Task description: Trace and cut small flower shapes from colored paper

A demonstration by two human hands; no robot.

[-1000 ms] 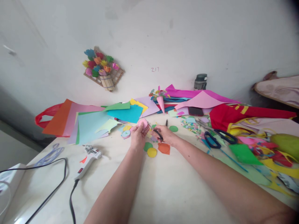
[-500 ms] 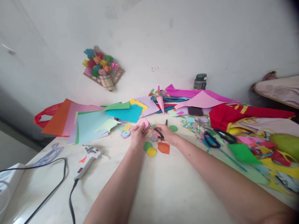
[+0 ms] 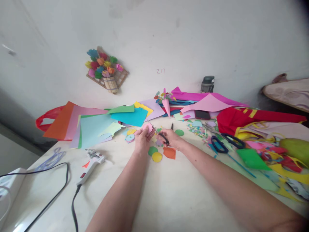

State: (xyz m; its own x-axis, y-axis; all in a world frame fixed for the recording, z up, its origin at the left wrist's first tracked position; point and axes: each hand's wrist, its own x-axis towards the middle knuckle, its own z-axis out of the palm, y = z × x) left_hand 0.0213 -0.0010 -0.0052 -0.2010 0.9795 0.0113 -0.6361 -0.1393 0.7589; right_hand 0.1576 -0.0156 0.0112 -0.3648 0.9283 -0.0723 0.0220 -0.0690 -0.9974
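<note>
Between the thumb and fingers of my left hand [image 3: 143,138] is a pink paper circle [image 3: 147,127]. My right hand [image 3: 171,137] grips black-handled scissors [image 3: 164,138], their blades pointing up and left beside the circle. Whether the blades touch the paper I cannot tell. Just below the hands lie a green paper circle [image 3: 153,151], a yellow paper circle [image 3: 156,157] and an orange paper piece [image 3: 169,153]. A small stack of pale circles [image 3: 129,138] sits left of my left hand. Another green circle [image 3: 179,132] rests beyond my right wrist.
A glue gun [image 3: 90,166] with a black cord lies at the left. Coloured sheets [image 3: 96,125] spread along the back. Large blue-handled scissors [image 3: 219,144] and paper scraps [image 3: 287,158] cover the right side. A phone [image 3: 202,115] and a bottle [image 3: 207,84] are at the back.
The pink circle has shifted slightly left with my left hand, and its edge looks rounder. The scissors stay in my right hand, almost in the same place.
</note>
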